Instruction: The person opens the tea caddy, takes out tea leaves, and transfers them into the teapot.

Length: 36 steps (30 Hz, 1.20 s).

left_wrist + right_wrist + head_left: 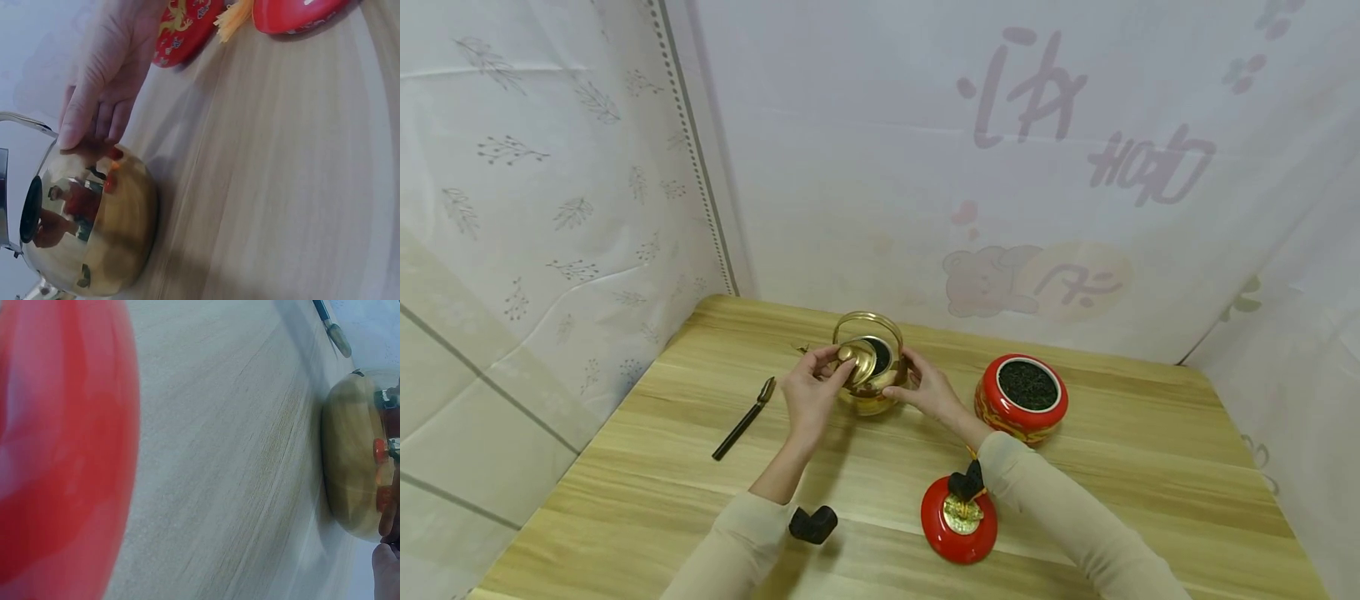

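Note:
A shiny gold kettle [871, 406] with a raised hoop handle stands near the back of the table. My left hand [808, 392] pinches the knob of its round gold lid [863, 363], which is tilted beside the kettle's mouth. Something dark shows inside that mouth. My right hand [928, 392] grips the kettle's right side, thumb in front and fingers behind. In the left wrist view, the right thumb [78, 119] presses the kettle's shiny shoulder. The right wrist view catches the kettle [353, 456] at its edge, with only a bit of the hand.
Right of the kettle stands a red jar [988, 408] filled with dark tea leaves. Its red lid [958, 546], with a gold medallion and orange tassel, lies nearer the front, partly behind a black block by my right sleeve. A dark-handled scoop [743, 427] lies at left.

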Each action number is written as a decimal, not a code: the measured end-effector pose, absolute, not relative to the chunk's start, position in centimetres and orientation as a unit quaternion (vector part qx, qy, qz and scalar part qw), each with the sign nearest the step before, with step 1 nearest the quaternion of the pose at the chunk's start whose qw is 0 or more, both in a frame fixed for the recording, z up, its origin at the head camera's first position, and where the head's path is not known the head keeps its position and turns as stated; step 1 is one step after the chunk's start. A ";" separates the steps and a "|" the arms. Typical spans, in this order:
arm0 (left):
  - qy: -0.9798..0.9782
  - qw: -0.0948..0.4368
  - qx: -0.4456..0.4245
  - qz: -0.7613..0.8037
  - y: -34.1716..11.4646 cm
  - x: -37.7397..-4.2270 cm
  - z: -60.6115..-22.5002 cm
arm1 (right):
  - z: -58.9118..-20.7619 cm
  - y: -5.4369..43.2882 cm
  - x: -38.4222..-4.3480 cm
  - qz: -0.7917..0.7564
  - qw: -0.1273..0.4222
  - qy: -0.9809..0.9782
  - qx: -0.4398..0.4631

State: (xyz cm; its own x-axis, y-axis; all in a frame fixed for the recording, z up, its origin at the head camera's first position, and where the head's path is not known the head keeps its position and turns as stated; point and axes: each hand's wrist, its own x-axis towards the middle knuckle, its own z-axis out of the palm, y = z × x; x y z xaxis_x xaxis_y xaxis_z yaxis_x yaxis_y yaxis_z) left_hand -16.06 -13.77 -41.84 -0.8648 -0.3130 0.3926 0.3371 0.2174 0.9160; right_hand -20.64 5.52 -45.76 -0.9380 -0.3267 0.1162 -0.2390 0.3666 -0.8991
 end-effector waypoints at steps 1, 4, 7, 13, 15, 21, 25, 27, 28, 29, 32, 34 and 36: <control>-0.737 0.259 -0.006 -0.624 -13.7 -16.2 -41.8 | -45.7 5.5 -20.6 -0.536 0.042 0.826 -0.170; -0.744 0.260 -0.003 -0.616 -13.3 -16.5 -41.8 | -45.7 5.6 -20.5 -0.536 0.037 0.824 -0.177; -0.747 0.261 -0.001 -0.612 -12.9 -16.9 -41.8 | -45.7 5.6 -20.4 -0.538 0.035 0.823 -0.179; -0.744 0.268 -0.007 -0.613 -12.2 -17.5 -41.9 | -45.9 5.6 -20.4 -0.539 0.037 0.823 -0.175; -0.745 0.272 -0.007 -0.609 -12.0 -17.7 -41.9 | -45.9 5.6 -20.4 -0.540 0.037 0.823 -0.173; -0.749 0.283 -0.006 -0.599 -11.6 -18.2 -42.2 | -46.0 5.5 -20.5 -0.541 0.035 0.824 -0.166; -0.750 0.285 -0.007 -0.597 -11.3 -18.5 -42.3 | -45.9 5.5 -20.5 -0.541 0.036 0.824 -0.165; -0.752 0.279 -0.007 -0.598 -11.2 -18.6 -42.3 | -45.9 5.4 -20.5 -0.540 0.037 0.824 -0.166; -0.753 0.274 -0.007 -0.598 -11.2 -18.6 -42.3 | -45.8 5.4 -20.4 -0.540 0.036 0.824 -0.167; -0.756 0.270 -0.008 -0.597 -11.1 -18.7 -42.3 | -45.8 5.4 -20.4 -0.540 0.037 0.824 -0.167; -0.762 0.260 -0.009 -0.594 -11.1 -18.7 -42.4 | -45.9 5.4 -20.5 -0.535 0.036 0.827 -0.167; -0.764 0.260 -0.012 -0.590 -11.1 -18.8 -42.4 | -45.8 5.4 -20.5 -0.532 0.035 0.829 -0.166; -0.766 0.262 -0.014 -0.588 -11.1 -18.9 -42.5 | -45.8 5.4 -20.5 -0.531 0.035 0.830 -0.167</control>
State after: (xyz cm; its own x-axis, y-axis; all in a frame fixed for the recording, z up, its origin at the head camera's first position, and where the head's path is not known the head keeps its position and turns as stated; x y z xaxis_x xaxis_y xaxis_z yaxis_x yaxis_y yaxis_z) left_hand -18.93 -11.07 -42.47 -0.8627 -0.2853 0.4174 0.3294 0.3092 0.8921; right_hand -20.46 5.44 -45.76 -0.9417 -0.3144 0.1195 -0.2404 0.3806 -0.8929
